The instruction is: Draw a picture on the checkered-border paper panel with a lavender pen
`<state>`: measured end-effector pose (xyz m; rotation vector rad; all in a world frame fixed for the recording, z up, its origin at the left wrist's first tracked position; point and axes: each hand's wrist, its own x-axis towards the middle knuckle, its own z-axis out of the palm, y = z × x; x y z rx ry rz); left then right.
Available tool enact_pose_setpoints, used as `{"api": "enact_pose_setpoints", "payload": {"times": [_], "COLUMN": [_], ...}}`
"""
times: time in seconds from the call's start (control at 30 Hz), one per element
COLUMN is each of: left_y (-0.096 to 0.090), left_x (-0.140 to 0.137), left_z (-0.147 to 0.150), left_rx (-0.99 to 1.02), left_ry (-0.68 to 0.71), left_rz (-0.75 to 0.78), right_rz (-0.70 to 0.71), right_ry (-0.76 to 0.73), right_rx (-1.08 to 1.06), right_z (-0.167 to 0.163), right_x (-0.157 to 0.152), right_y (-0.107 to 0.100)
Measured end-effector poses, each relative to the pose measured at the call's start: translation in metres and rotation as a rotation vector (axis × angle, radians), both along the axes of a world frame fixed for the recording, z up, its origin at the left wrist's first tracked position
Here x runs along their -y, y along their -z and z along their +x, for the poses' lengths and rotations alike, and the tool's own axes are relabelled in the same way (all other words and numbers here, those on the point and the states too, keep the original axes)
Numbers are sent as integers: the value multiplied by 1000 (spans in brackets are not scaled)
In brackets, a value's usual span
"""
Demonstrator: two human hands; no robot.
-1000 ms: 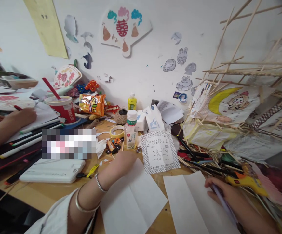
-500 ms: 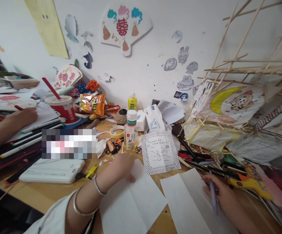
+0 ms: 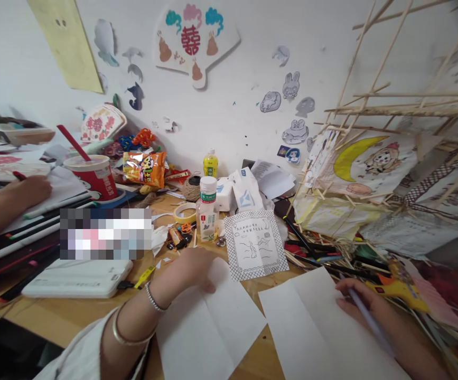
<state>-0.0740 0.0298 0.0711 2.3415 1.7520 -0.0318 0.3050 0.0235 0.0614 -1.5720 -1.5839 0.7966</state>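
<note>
My left hand [image 3: 197, 266] rests on the upper part of a creased white sheet [image 3: 208, 327]; its fingers are mostly tucked out of sight. A beaded bracelet and a metal bangle circle that wrist. In my right hand [image 3: 355, 301] is a slim lavender pen [image 3: 367, 315], closed between the fingers, its barrel slanting back towards me. That hand lies at the right edge of a second folded white sheet [image 3: 311, 322]. Beyond the two sheets lies a line drawing [image 3: 256, 245] with a cross-hatched border.
A clear bottle [image 3: 207, 211] stands behind the left sheet, near a tape roll [image 3: 185, 212]. At left are a white power bank [image 3: 78, 278], several markers, a red cup [image 3: 96, 177] and another person's hand [image 3: 30, 191]. A stick frame [image 3: 379, 112] and yellow glue gun [image 3: 403, 293] occupy the right.
The view has shifted slightly to the right. My right hand and the second sheet lie a little farther right, and the pen is tilted more. My left hand stays on its sheet.
</note>
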Motion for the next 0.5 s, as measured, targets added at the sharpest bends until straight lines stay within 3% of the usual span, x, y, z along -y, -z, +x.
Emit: {"api": "enact_pose_setpoints", "payload": {"times": [0.23, 0.37, 0.5], "left_y": [-22, -23, -19], "left_x": [10, 8, 0], "left_z": [12, 12, 7], "left_rx": [-154, -181, -149], "left_ry": [-34, -23, 0], "left_rz": [-12, -38, -61], "right_rz": [11, 32, 64], "right_ry": [94, 144, 80], "right_rx": [-93, -114, -145], "right_z": [7, 11, 13], "right_x": [-4, -4, -5], "right_y": [-11, -19, -9]}}
